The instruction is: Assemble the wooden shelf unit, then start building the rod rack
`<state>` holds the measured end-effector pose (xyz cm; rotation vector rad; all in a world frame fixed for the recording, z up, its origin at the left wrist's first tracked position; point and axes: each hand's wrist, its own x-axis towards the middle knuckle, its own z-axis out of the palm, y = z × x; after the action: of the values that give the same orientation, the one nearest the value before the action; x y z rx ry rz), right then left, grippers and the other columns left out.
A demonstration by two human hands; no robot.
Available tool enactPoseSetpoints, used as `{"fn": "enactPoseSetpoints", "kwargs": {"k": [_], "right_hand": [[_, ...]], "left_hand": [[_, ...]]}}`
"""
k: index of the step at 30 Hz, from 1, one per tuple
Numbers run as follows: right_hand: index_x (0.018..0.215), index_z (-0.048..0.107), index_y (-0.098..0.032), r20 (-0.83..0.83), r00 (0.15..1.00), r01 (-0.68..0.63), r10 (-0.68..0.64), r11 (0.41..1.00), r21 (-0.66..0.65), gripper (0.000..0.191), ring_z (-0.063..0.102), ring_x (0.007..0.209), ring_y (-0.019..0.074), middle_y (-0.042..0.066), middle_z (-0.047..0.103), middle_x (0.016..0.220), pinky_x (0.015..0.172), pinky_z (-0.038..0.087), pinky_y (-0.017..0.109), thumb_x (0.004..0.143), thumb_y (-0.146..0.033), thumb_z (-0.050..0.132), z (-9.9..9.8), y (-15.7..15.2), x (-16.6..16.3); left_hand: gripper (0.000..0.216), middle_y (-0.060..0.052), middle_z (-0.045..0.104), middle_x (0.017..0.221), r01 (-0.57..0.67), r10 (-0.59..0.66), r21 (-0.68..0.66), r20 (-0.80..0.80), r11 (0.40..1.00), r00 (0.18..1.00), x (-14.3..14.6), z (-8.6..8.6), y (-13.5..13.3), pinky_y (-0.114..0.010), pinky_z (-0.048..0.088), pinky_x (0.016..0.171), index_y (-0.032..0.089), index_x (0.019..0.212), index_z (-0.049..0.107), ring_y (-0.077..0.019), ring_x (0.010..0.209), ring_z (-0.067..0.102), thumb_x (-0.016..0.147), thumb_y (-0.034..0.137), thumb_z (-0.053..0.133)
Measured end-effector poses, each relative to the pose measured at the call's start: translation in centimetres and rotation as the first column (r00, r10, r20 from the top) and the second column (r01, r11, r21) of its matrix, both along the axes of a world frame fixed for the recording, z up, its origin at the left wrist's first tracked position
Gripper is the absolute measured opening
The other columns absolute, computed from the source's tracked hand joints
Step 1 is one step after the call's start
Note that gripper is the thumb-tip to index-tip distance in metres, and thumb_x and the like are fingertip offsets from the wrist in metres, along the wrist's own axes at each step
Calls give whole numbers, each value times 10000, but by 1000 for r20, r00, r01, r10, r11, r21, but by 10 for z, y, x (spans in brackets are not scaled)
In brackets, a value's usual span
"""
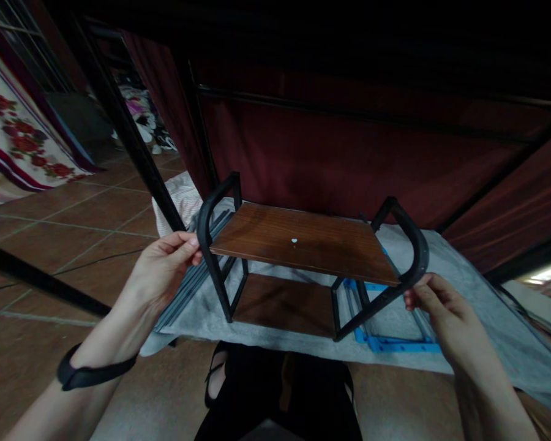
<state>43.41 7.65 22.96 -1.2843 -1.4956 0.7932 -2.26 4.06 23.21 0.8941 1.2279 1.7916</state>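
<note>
A small two-tier shelf stands in front of me, with black tubular side frames (205, 223) and a brown wood-look upper board (298, 239). A small white mark shows on that board. Below it is a second brown board (284, 303). My left hand (168, 263), with a black band on the wrist, pinches at the outer edge of the left frame. At the lower bend of the right frame (416, 236), my right hand (445, 309) is closed, fingertips on the tube. Part of each hand's grip is hidden.
The shelf stands on a grey cloth (468, 288). Grey rods (183, 294) lie at its left, and a blue-ended frame (404, 346) at its right. Black posts (133, 135) and a dark red curtain (326, 159) surround it. A flowered cloth (22, 135) hangs at left.
</note>
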Motion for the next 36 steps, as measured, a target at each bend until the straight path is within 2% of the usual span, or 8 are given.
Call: {"fn": "enactPoseSetpoints", "kwargs": {"k": [12,17,20,26,36], "right_hand": [[688,596,-223,23,999,-45,46,998,-32,326,503,611,135,-6,552,634,589,447,250,878,-484,641,7,5,1],[828,653,-235,-155,987,-53,43,996,-65,227,556,709,144,-3,590,760,672,481,267,833,-452,719,-2,0,4],[897,663,-249,-228,974,-38,21,997,-70,247,577,727,151,-3,606,800,698,495,288,785,-439,774,-11,-2,6],[898,621,-250,-139,989,-45,44,999,-1,248,571,703,169,-2,597,734,699,488,321,848,-477,709,-21,6,7],[818,586,-246,-51,994,-92,93,995,29,327,539,656,161,-2,568,686,639,483,296,860,-563,655,-4,5,-4]], "left_hand": [[207,-4,666,673,-14,13,55,14,998,1000,3,-4,-2,-128,474,532,133,792,743,-65,549,549,631,191,860],[198,-14,676,689,-13,12,48,24,999,1000,5,0,-4,-136,483,540,129,802,745,-73,562,556,632,150,843],[215,-20,683,695,-21,20,25,50,999,999,7,3,-5,-135,487,543,122,796,740,-76,570,564,610,132,848],[237,-21,684,689,-53,51,26,49,998,997,8,3,-6,-137,490,551,114,792,732,-80,574,567,589,130,853],[226,-8,669,693,-62,62,11,15,998,998,9,5,-6,-127,482,530,123,788,732,-76,576,551,591,144,842]]}}
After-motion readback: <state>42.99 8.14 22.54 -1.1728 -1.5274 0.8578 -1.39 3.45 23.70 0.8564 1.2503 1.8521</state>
